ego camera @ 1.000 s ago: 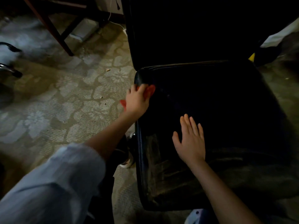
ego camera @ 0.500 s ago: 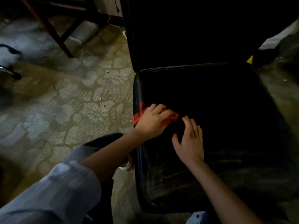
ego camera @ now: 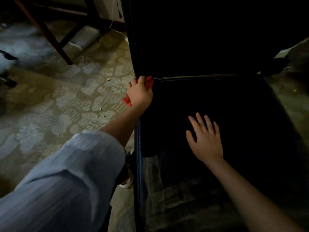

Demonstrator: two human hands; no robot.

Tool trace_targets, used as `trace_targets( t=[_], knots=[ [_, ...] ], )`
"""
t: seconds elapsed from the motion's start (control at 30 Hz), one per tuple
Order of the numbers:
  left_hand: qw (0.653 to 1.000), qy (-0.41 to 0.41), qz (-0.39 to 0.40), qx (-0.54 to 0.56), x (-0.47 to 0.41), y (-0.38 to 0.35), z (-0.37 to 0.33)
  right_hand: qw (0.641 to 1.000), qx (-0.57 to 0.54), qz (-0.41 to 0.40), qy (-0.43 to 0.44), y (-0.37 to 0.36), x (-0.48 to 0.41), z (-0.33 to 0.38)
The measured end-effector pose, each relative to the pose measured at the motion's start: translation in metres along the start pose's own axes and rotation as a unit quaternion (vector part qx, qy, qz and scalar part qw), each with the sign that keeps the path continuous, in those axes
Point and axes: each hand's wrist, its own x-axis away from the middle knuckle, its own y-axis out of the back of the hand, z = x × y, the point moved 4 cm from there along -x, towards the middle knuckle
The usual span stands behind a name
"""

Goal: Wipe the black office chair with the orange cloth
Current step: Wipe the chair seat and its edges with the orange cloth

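Left hand [ego camera: 140, 93] grips the orange cloth [ego camera: 127, 99] at the rear-left corner of the black office chair [ego camera: 217, 104] seat; right hand [ego camera: 206, 139] rests flat, fingers spread, mid-seat.

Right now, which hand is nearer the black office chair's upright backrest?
Left. The left hand, gripping the orange cloth, is at the lower left corner of the black backrest; the right hand lies flat on the seat, farther forward.
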Motion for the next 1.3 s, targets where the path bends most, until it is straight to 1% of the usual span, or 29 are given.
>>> trace_targets(
  t=[0.07, 0.13, 0.2, 0.27, 0.33, 0.43, 0.47, 0.53, 0.57, 0.6, 0.63, 0.7, 0.73, 0.8, 0.87, 0.9, 0.97, 1.03, 1.13, 1.23, 1.3],
  knots=[
    [0.999, 0.027, 0.002, -0.022, -0.012, -0.005, -0.012, 1.0, 0.004, -0.006, 0.0, -0.003, -0.001, 0.001],
    [0.999, -0.003, 0.007, -0.048, -0.009, -0.013, -0.029, 1.0, 0.003, -0.018, -0.006, -0.004, -0.002, 0.002],
    [0.995, -0.08, 0.012, -0.058, 0.005, -0.022, -0.045, 1.0, 0.008, -0.024, -0.011, -0.005, -0.003, 0.003],
    [0.986, -0.161, 0.017, -0.035, 0.021, -0.028, -0.055, 1.0, 0.011, -0.021, -0.016, -0.006, -0.003, 0.003],
    [0.972, -0.234, 0.024, -0.012, 0.042, -0.029, -0.056, 1.0, 0.005, -0.025, -0.018, -0.004, -0.003, 0.003],
    [0.941, -0.33, 0.068, 0.005, 0.076, -0.023, -0.039, 1.0, -0.005, -0.021, -0.019, -0.001, -0.001, 0.003],
    [0.933, -0.352, 0.068, 0.004, 0.082, -0.018, -0.03, 1.0, -0.011, -0.02, -0.018, -0.001, 0.0, 0.002],
    [0.927, -0.374, 0.021, 0.002, 0.086, -0.003, -0.012, 1.0, -0.015, -0.013, -0.016, -0.001, 0.001, 0.002],
    [0.928, -0.374, -0.011, -0.001, 0.083, 0.004, -0.004, 1.0, -0.014, -0.011, -0.017, -0.001, 0.001, 0.002],
    [0.934, -0.356, -0.035, -0.003, 0.077, 0.009, 0.003, 1.0, -0.013, -0.01, -0.018, -0.001, 0.001, 0.002],
    [0.947, -0.319, -0.036, -0.008, 0.07, 0.012, 0.008, 1.0, -0.012, -0.013, -0.02, -0.002, 0.0, 0.002],
    [0.98, -0.195, 0.003, -0.021, 0.048, 0.009, 0.014, 1.0, -0.007, -0.014, -0.02, -0.003, 0.0, 0.002],
    [0.99, -0.135, 0.013, -0.021, 0.036, 0.006, 0.013, 1.0, -0.006, -0.013, -0.019, -0.004, -0.001, 0.002],
    [0.998, -0.059, 0.018, -0.027, 0.016, 0.0, -0.003, 1.0, -0.01, -0.014, -0.02, -0.004, -0.002, 0.002],
    [0.998, -0.028, 0.026, -0.041, 0.006, -0.007, -0.025, 1.0, -0.01, -0.014, -0.026, -0.004, -0.002, 0.002],
    [0.998, -0.031, 0.025, -0.049, 0.006, -0.01, -0.035, 0.999, -0.007, -0.013, -0.03, -0.004, -0.002, 0.002],
    [0.995, -0.068, 0.024, -0.075, 0.013, -0.017, -0.045, 0.999, -0.006, -0.011, -0.035, -0.004, -0.003, 0.004],
    [0.984, -0.151, 0.028, -0.087, 0.029, -0.023, -0.049, 0.999, -0.012, -0.018, -0.037, -0.003, -0.004, 0.006],
    [0.958, -0.279, 0.041, -0.051, 0.063, -0.032, -0.054, 0.999, -0.015, -0.029, -0.036, -0.001, -0.004, 0.007],
    [0.913, -0.387, 0.124, -0.038, 0.11, -0.033, -0.045, 0.999, -0.021, -0.032, -0.032, 0.0, -0.003, 0.005],
    [0.884, -0.443, 0.149, -0.031, 0.134, -0.023, -0.026, 0.998, -0.034, -0.036, -0.026, 0.0, 0.0, 0.004]
  ],
)
